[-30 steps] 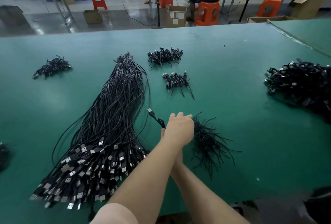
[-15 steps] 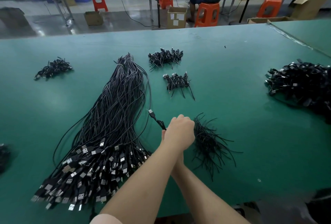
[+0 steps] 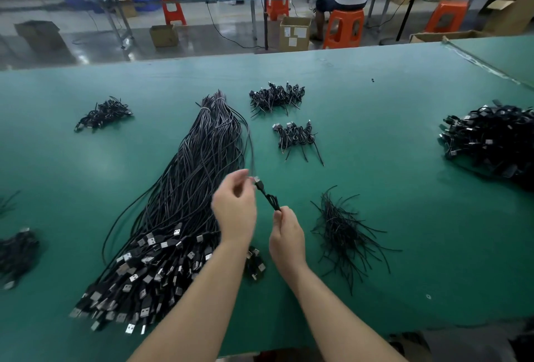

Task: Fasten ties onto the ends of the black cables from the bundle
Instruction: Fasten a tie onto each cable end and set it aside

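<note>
Black cable end [image 3: 267, 195] now held up above the green table [image 3: 404, 188], not lying near its middle as half a second ago. Pinched at its lower part by the right hand [image 3: 286, 236], fingers curled tight on it; plug tip just beside the left hand [image 3: 235, 211], fingers bent toward the plug, contact too blurred to tell. Hands uncrossed now, side by side, where the left lay over the right before. Big bundle [image 3: 173, 217] unmoved, running from the near edge toward the table's middle, plugs fanned at the near end. Loose ties [image 3: 344, 231] unchanged, just right of the hands. Small tied batches [image 3: 277, 97] toward the far edge, a large heap [image 3: 491, 136] at the right edge.
</note>
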Motion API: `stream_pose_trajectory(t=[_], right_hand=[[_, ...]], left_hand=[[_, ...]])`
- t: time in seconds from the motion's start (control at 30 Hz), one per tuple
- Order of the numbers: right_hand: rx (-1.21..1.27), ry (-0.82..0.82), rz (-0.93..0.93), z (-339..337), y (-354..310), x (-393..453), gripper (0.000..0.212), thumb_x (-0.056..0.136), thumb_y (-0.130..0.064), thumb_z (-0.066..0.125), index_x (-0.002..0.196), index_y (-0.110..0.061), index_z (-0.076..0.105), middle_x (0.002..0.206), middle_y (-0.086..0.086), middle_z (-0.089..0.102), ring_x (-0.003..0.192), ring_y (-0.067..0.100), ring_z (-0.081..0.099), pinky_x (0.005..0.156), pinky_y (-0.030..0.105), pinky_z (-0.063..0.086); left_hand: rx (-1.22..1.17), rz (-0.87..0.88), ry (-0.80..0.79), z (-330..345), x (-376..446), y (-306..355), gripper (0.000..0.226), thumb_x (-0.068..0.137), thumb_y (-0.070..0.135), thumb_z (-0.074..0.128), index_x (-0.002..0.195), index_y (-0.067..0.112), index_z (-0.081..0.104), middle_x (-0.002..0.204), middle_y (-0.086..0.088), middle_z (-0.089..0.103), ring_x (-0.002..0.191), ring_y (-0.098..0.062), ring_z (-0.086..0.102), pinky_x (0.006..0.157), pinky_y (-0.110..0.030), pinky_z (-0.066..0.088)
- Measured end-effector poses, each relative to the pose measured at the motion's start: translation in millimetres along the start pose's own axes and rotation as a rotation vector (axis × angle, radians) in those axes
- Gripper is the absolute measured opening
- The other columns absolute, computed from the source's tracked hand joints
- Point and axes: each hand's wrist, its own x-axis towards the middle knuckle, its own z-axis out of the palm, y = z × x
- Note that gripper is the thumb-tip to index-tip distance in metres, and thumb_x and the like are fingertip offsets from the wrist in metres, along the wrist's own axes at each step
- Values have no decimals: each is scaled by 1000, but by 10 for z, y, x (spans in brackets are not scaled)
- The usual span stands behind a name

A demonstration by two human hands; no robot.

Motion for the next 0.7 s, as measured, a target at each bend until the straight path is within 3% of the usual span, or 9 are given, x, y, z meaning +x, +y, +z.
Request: stream_pose_trajectory(t=[0.07, 0.17, 0.33, 0.47, 0.63, 0.7], right_hand=[[-8, -14, -21, -21, 5, -12, 37, 110, -33, 31, 77, -18, 37, 72, -2, 41, 63, 12, 36, 59, 32, 31], [-5, -34, -12, -32, -10, -11, 36, 109, -33, 31, 75, -22, 34, 71, -4, 39, 62, 11, 35, 58, 31, 30], [-54, -88, -43, -31, -4, -26, 36, 109, -34, 33, 75, -24, 34, 69, -7, 42, 60, 11, 37, 57, 33, 28], [-61, -105, -25, -27, 11, -19, 35, 109, -38, 32, 79, -21, 42, 72, -7, 50, 65, 12, 45, 59, 35, 33], [-71, -145, -24, -54, -6, 2, 35, 109, -35, 32, 79, -21, 43, 73, -8, 50, 66, 14, 46, 59, 34, 31], [-48, -169, -5, -74, -12, 10, 35, 109, -33, 33, 80, -18, 44, 73, -7, 50, 66, 14, 45, 64, 36, 35]], left_hand=[[-35, -215, 60, -124, 127, -122, 20, 95, 7, 64, 110, 17, 72, 94, 5, 75, 81, -1, 71, 72, -19, 56], [110, -311, -102, -156, 146, -293, 19, 95, 7, 64, 109, 14, 74, 86, 4, 75, 81, -6, 71, 68, -18, 50], [264, -215, -347, -50, 17, -283, 18, 92, 9, 65, 91, 21, 78, 72, 11, 74, 68, -4, 68, 61, -19, 47], [358, -138, -476, -45, -21, -225, 19, 92, 10, 64, 89, 21, 79, 80, 7, 75, 83, -13, 69, 76, -30, 55], [351, -119, -543, -153, -6, -279, 21, 94, 14, 64, 89, 28, 79, 73, 13, 73, 66, -4, 62, 58, -15, 44], [270, -135, -553, -190, -24, -289, 23, 95, 13, 65, 89, 31, 78, 78, 16, 74, 74, -3, 67, 66, -12, 48]])
